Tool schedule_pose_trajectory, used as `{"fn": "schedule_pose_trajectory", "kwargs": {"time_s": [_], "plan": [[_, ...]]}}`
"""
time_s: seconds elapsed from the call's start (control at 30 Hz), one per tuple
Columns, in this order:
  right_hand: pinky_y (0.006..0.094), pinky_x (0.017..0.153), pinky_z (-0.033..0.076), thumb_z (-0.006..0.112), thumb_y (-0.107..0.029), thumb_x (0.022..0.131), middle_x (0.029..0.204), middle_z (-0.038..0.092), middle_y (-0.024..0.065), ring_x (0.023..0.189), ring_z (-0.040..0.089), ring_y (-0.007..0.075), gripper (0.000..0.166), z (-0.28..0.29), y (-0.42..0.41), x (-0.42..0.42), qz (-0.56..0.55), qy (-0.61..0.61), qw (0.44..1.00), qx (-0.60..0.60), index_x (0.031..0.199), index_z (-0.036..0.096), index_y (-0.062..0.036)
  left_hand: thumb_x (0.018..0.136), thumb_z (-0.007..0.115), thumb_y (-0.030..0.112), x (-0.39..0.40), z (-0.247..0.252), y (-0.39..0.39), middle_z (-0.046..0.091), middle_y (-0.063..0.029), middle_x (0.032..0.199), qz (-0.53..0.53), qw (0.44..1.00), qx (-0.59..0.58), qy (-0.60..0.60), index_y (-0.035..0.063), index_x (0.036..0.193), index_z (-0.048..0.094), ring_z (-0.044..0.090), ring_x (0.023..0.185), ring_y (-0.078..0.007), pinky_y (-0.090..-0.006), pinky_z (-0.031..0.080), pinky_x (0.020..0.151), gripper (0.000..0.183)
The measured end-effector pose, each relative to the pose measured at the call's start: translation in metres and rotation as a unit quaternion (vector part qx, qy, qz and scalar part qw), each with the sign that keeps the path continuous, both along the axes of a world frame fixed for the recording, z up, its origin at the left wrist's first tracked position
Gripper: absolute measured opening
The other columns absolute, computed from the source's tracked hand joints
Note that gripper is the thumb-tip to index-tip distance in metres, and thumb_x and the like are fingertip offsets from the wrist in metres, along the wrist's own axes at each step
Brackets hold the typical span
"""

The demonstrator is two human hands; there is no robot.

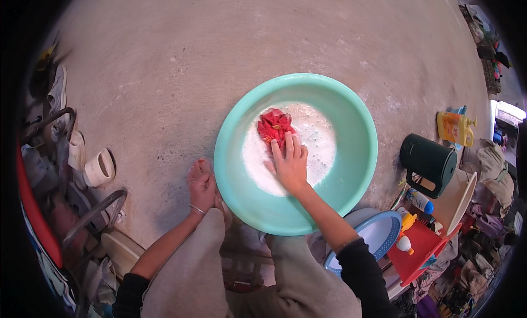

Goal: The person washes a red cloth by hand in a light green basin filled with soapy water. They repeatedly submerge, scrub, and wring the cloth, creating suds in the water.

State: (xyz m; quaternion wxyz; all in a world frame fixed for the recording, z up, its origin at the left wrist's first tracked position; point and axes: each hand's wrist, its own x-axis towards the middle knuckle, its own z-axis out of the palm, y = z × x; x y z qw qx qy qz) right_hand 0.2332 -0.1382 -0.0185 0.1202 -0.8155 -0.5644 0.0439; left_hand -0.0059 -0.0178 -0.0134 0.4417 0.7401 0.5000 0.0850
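A large mint-green plastic basin (358,124) stands on the concrete floor before my knees, with foamy white water (319,141) in its bottom. A wet, crumpled red cloth (273,122) lies in the foam, left of the middle. My right hand (290,163) reaches into the basin, its fingers spread and their tips touching the near end of the cloth; no grip on it shows. Outside the basin, at its left, my left hand (202,192) hangs beside my knee over my foot, its fingers curled in. Whether it holds something cannot be seen. A bangle circles that wrist.
To the right are a dark green kettle (428,159), a yellow jug-shaped bottle (455,128), a blue-rimmed basin (389,244) and a red tray (420,252) with bottles. Slippers (100,167) and curved metal bars (94,213) stand at the left; piled clothes (473,277) lie at the far right.
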Motion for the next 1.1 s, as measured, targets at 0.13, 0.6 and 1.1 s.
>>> {"fn": "schedule_pose_trajectory", "kwargs": {"time_s": [0.13, 0.6, 1.1], "plan": [[0.0437, 0.074, 0.046, 0.063, -0.021, 0.074, 0.103, 0.053, 0.0198, 0.095, 0.054, 0.0353, 0.034, -0.024, 0.019, 0.025, 0.002, 0.034, 0.999, 0.011, 0.105, 0.055, -0.0098, 0.082, 0.057, 0.004, -0.009, -0.012, 0.002, 0.06, -0.0192, 0.102, -0.054, 0.993, 0.102, -0.006, -0.0028, 0.086, 0.065, 0.056, 0.097, -0.0332, -0.0419, 0.042, 0.087, 0.011], [0.043, 0.065, 0.05, 0.066, -0.031, 0.076, 0.095, 0.058, 0.0153, 0.086, 0.059, 0.0305, 0.032, 0.002, 0.044, 0.043, -0.059, 0.128, 0.988, -0.058, 0.097, 0.057, -0.0081, 0.085, 0.06, 0.011, 0.012, 0.02, 0.003, 0.051, -0.0069, 0.049, -0.012, 0.994, 0.081, -0.073, 0.0016, 0.066, 0.057, 0.049, 0.048, -0.0158, -0.03, 0.042, 0.056, 0.021], [0.0361, 0.059, 0.046, 0.068, -0.021, 0.064, 0.091, 0.053, 0.0082, 0.078, 0.054, 0.0259, 0.027, -0.025, 0.036, 0.039, 0.098, -0.017, 0.995, 0.027, 0.087, 0.055, -0.0155, 0.075, 0.065, 0.017, -0.024, -0.021, -0.002, 0.063, -0.0139, 0.07, -0.198, 0.979, 0.039, -0.026, 0.0041, 0.083, 0.067, 0.061, 0.059, -0.0267, -0.039, 0.048, 0.057, 0.016]]}}
